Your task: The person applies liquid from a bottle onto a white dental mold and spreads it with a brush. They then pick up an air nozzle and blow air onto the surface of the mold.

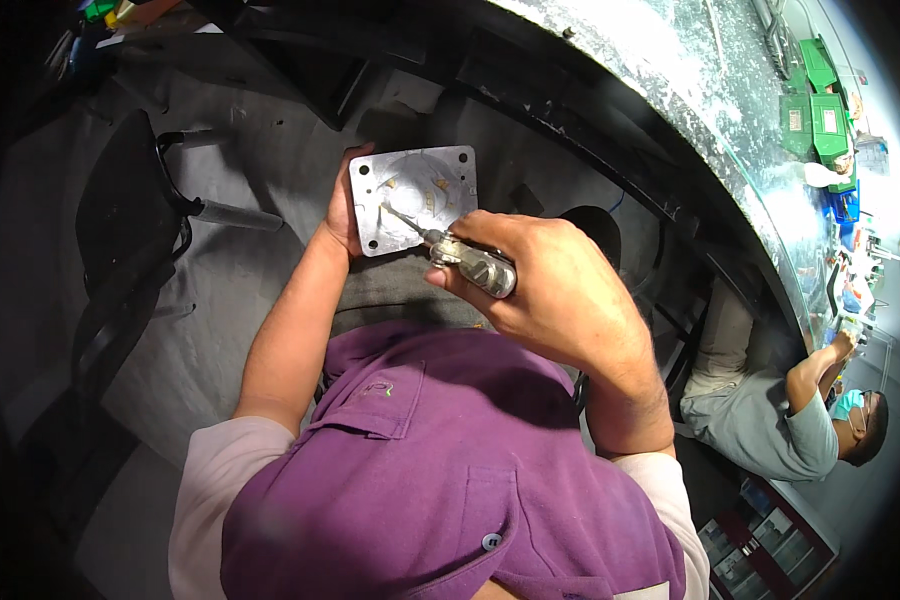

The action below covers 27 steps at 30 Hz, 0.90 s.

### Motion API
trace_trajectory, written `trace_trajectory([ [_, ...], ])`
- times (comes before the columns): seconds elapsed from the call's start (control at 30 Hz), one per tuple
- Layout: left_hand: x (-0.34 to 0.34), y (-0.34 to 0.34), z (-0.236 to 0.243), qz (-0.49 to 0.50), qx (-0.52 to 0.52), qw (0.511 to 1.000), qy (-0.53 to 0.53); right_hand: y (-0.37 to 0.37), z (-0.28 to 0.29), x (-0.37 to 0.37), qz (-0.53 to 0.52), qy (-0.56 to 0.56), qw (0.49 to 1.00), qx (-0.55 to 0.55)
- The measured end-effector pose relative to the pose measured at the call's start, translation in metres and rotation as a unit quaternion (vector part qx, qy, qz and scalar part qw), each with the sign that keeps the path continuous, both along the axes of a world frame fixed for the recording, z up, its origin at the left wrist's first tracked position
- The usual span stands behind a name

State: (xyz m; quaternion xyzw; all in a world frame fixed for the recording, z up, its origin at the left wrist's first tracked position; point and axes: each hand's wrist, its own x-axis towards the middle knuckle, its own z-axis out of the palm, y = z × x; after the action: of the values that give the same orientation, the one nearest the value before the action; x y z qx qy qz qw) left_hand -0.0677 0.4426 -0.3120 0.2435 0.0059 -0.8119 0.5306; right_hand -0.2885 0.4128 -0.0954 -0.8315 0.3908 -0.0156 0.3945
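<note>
A square light-grey metal plate with rounded corners and dark holes near them is held over my lap. At its middle is a round recess with small brownish marks. My left hand grips the plate along its left edge, with most of the fingers hidden behind it. In my right hand is a silver handheld rotary tool, wrapped by the fingers. Its thin bit slants up and left across the plate, the tip over the left part of the recess; whether it touches is hard to tell.
A long workbench with a worn, pale-spotted top curves across the upper right. Green bins stand along its far side. A black chair is at left. A masked person sits at the bench on the right.
</note>
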Motion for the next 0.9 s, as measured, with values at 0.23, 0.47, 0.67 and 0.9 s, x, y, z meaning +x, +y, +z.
trace_trajectory([
  [0.23,0.0012,-0.0002,-0.0019,-0.003,-0.007,1.000,0.015,0.0017,-0.0021,0.0011,-0.013,-0.018,1.000,-0.016],
  [0.47,-0.0021,0.0003,0.0057,-0.001,0.009,1.000,-0.015,0.0029,-0.0004,-0.0024,-0.002,-0.011,1.000,-0.002],
  [0.67,-0.0011,-0.0001,0.0011,0.015,0.023,0.999,-0.028,0.0031,0.0005,-0.0032,0.006,-0.002,1.000,0.000],
  [0.9,-0.0020,0.0006,0.0019,0.017,0.021,0.999,-0.031,0.0065,-0.0007,-0.0028,-0.011,-0.015,1.000,-0.012],
])
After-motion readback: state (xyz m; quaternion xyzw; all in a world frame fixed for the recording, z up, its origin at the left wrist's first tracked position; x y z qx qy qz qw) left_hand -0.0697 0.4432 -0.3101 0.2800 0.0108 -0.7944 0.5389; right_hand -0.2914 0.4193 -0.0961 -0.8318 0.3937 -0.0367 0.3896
